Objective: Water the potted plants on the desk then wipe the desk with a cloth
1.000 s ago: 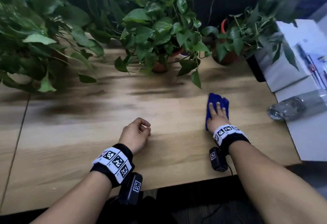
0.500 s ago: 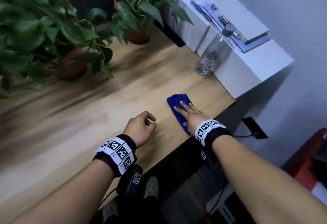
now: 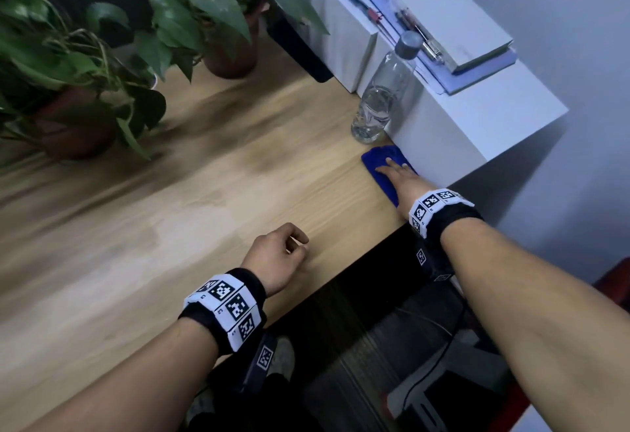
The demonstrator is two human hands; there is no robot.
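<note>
Blue cloth (image 3: 381,162) lies flat at the desk's (image 3: 204,213) right corner, just beside the bottle (image 3: 381,97). My right hand (image 3: 404,181) presses it, palm open, clasping nothing. My left hand (image 3: 276,257) rests loosely curled, empty. Soft, light, bunches easily; I judge flat pressure best.
</note>
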